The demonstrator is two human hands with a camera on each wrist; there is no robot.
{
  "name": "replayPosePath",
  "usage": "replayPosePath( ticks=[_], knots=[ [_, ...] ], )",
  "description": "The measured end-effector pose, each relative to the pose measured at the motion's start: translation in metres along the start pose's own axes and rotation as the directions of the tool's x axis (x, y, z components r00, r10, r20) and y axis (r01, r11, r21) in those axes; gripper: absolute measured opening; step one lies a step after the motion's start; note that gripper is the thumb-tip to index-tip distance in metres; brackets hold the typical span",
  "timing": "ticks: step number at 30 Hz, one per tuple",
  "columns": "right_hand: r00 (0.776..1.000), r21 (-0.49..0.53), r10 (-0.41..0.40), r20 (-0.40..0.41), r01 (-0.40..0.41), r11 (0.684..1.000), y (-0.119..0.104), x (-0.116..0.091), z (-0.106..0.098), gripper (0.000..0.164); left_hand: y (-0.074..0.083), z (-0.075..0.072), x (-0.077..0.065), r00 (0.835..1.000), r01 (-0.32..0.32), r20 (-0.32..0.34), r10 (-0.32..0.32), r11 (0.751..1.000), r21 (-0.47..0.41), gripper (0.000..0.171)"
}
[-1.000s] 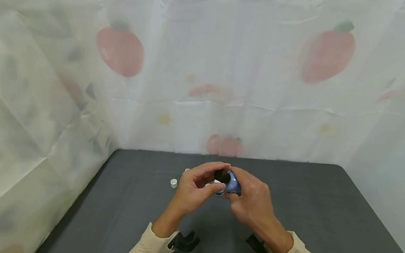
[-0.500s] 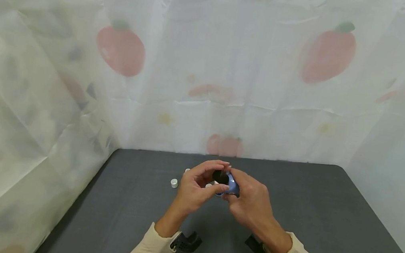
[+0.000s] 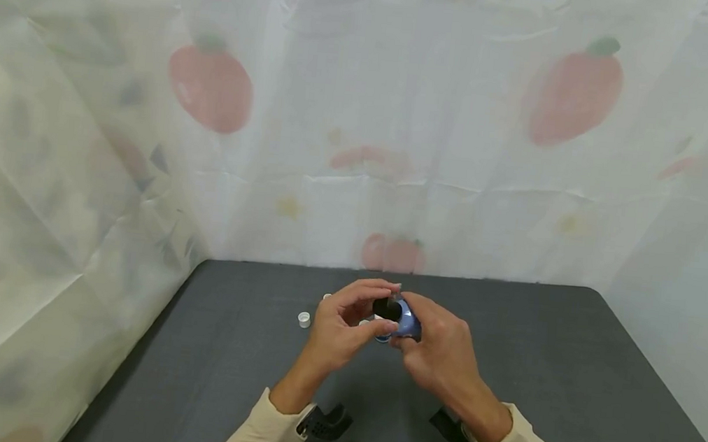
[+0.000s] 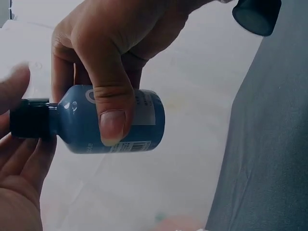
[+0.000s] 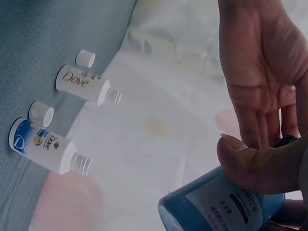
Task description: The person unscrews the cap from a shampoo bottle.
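A blue bottle (image 3: 408,322) with a black cap (image 3: 387,309) is held in the air above the table, lying on its side with the cap toward the left. My right hand (image 3: 444,343) grips its body, the thumb pressed across the label in the left wrist view. Around the black cap (image 4: 30,119) curl the thumb and fingers of my left hand (image 3: 338,328); the thumb is blurred there. In the right wrist view the bottle (image 5: 216,202) shows a printed label, and its cap is mostly hidden behind the right thumb.
Two white Dove bottles, one plain (image 5: 79,85) and one with a blue base (image 5: 41,142), stand uncapped on the dark table (image 3: 221,364). White caps (image 5: 85,58) lie beside them; one cap (image 3: 304,320) sits left of my hands. A fruit-print curtain (image 3: 464,118) hangs behind.
The left fingers shift slightly around the black cap, and the bottle tips a little. Both hands otherwise stay in place, and the things on the table have not moved.
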State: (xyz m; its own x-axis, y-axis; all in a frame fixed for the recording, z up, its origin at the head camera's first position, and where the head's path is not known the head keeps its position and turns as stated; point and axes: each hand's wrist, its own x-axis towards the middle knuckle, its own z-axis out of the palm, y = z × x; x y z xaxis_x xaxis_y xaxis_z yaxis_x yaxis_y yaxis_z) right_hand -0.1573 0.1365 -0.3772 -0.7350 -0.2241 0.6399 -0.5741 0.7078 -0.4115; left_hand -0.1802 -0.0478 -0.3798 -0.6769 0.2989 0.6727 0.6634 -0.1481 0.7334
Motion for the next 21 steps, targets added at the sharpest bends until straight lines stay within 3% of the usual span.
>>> replayPosePath(
  ticks=[3,9,16,21],
  knots=[
    [1.0,0.001,0.005,-0.002,-0.005,1.0,0.0014,-0.0003,-0.0005,0.058,-0.0001,-0.0004,-0.001,1.0,0.015,0.015,-0.014,1.0,-0.013,0.037],
    [1.0,0.007,0.013,0.013,-0.013,1.0,0.0008,-0.0014,-0.0017,0.054,0.0023,-0.0006,0.0034,0.997,0.079,-0.021,-0.078,0.992,0.099,0.031],
    [0.999,0.009,0.034,0.015,-0.034,0.999,0.0008,0.0,-0.0042,0.06,0.0024,0.0006,0.0047,0.998,0.058,0.004,-0.058,0.998,0.011,0.035],
    [0.999,-0.001,0.041,0.022,-0.041,0.999,0.0003,-0.0001,-0.0041,0.057,0.0032,0.0,0.0025,0.998,0.068,0.0,-0.068,0.997,0.046,0.035]
  ],
)
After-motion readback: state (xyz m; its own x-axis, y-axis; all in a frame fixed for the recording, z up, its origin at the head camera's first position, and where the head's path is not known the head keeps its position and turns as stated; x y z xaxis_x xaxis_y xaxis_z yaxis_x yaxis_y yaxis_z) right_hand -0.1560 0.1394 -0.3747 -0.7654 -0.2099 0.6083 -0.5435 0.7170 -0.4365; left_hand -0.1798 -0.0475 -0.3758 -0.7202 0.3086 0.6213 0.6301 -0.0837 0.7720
